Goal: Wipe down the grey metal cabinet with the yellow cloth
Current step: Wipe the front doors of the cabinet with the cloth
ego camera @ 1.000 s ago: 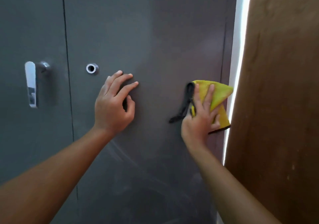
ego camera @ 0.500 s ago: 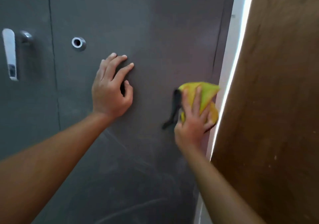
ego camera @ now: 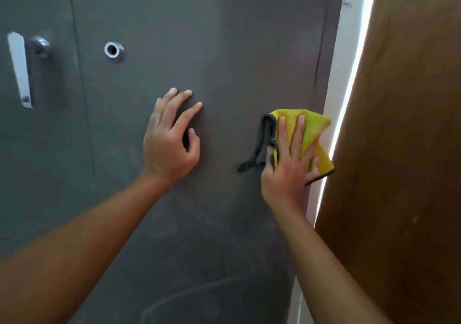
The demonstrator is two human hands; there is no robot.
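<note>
While the right hand (ego camera: pixel 287 166) lies on the yellow cloth (ego camera: pixel 316 129), its fingers are straight and spread, pressing the cloth flat against the grey metal cabinet (ego camera: pixel 224 37) close to the right edge of the door. A dark trim (ego camera: pixel 262 141) hangs off the cloth's left side in a loose loop. The thumb sits right against that trim, and I cannot tell whether it hooks the fabric or only rests beside it.

The left hand (ego camera: pixel 172 139) holds nothing. It is open, its fingertips touching the bare door to the left of the cloth and well apart from it, with the thumb bent inward over a dark shadow.

Up and to the left, a round metal ring (ego camera: pixel 113 50) is set in the same door. Past a vertical seam, a pale handle (ego camera: pixel 20 69) stands on the neighbouring door, which the frame edge cuts off.

The palm hides the cloth's lower left part. Both forearms run out of the bottom of the view. Faint curved marks on the lower door are too dim to read. A bright white strip (ego camera: pixel 349 74) and a brown panel (ego camera: pixel 399 149) fill the right side.
</note>
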